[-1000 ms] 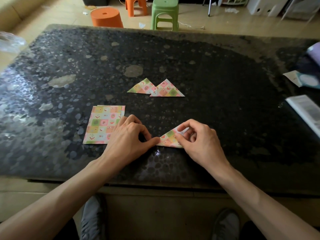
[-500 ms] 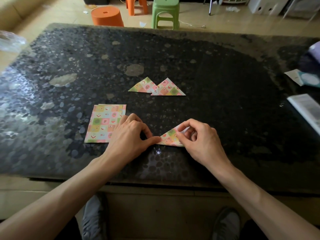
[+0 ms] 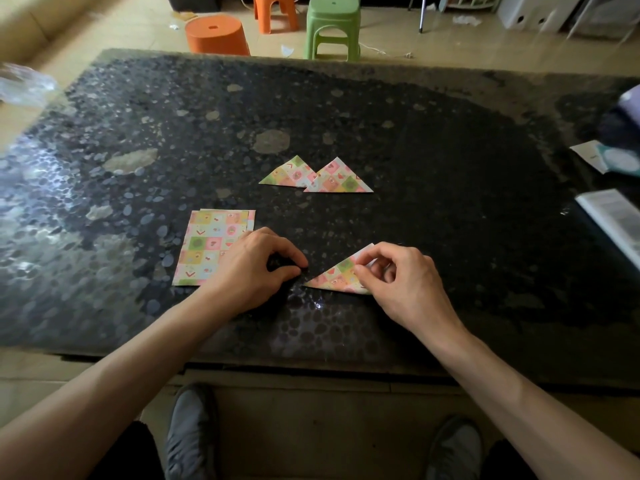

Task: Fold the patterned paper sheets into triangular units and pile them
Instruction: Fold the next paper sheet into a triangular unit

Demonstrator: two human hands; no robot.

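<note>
As the right hand pinches it, the triangle shows pastel checks.

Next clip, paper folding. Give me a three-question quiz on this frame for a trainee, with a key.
1. How many finished triangular units lie on the table beyond the hands?
2. True or false: the right hand has a grip on the triangle being folded.
3. The stack of unfolded patterned sheets lies: A, with a corner hidden by the left hand; B, at the table's right edge; C, on top of the finished units.
Key: 1. two; 2. true; 3. A.
</note>
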